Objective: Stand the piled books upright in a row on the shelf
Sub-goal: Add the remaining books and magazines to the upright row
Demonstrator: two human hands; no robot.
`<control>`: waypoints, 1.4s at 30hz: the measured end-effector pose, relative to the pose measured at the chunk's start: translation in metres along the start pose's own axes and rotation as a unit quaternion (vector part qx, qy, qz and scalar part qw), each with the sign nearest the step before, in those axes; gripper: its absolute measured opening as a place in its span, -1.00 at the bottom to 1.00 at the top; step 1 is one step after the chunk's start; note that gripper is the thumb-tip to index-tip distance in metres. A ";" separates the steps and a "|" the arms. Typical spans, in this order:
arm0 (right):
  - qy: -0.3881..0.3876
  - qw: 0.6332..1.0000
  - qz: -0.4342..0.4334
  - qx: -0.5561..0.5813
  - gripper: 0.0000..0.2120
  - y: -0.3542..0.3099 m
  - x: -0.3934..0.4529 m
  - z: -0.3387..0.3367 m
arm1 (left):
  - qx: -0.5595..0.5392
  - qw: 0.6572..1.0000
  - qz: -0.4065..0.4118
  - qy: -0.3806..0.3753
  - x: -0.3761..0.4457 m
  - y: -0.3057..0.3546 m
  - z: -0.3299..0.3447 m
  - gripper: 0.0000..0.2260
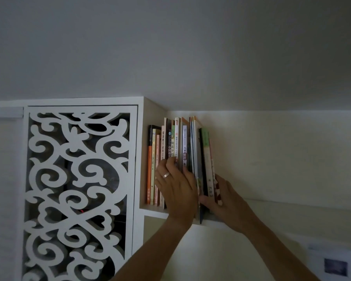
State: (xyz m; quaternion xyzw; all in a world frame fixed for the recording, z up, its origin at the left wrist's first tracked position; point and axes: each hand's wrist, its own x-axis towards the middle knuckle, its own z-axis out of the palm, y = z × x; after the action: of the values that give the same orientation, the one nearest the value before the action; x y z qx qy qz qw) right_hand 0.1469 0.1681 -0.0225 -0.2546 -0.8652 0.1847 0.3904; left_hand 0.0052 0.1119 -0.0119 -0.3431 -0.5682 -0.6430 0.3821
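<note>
R hand (223,197) pinches the slim white-and-green paperbacks (208,169) at row's right end, thumb in front, fingers behind. L hand (176,187), ringed, lies spread flat vs. spines of the upright multicoloured books (170,151). All stand on the white wall shelf (156,212), beside a white fretwork cabinet door (79,179). Advice: push end books leftward, square w/ the row, brace until vertical.

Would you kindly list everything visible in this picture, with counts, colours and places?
books: over a dozen, mixed colours, upright in a row on the shelf
shelf: one, white, running right from the cabinet
lattice panel: one, white scrollwork, cabinet front at left
wall: grey-white, above
dark patch: one, lower right; unclear what it is
ring: one, silver, on the left hand
left hand: pressed flat against the spines
right hand: gripping the rightmost books
</note>
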 end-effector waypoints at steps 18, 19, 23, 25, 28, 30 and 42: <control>0.048 0.998 -0.013 -0.023 -0.14 0.005 0.006 0.010 | -0.001 1.000 0.003 -0.026 -0.009 -0.008 -0.005 -0.69; 0.047 0.999 -0.012 -0.015 -0.11 0.003 0.006 0.010 | 0.016 0.999 0.008 -0.045 -0.008 -0.008 -0.006 -0.68; 0.063 0.998 -0.018 -0.020 -0.01 0.002 0.005 0.009 | -0.007 0.993 0.018 -0.113 -0.001 -0.013 -0.010 -0.64; 0.074 0.997 -0.021 -0.027 -0.12 0.005 0.007 0.010 | -0.054 0.992 0.002 -0.113 -0.001 -0.013 -0.016 -0.66; 0.075 0.997 -0.021 -0.026 -0.17 0.011 0.011 0.011 | -0.062 0.995 -0.003 -0.074 -0.007 -0.006 -0.030 -0.70; 0.072 0.997 -0.021 -0.029 -0.14 0.011 0.012 0.012 | -0.072 0.994 -0.010 -0.081 -0.011 0.000 -0.036 -0.71; 0.075 0.995 -0.058 -0.014 0.01 0.006 0.010 0.012 | -0.087 0.975 -0.071 -0.190 0.020 -0.010 -0.045 -0.73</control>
State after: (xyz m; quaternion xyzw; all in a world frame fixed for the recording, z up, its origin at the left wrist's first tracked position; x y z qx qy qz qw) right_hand 0.1338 0.1769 -0.0272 -0.2224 -0.8492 0.1297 0.4611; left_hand -0.0134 0.0654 -0.0049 -0.4498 -0.5951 -0.6386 0.1893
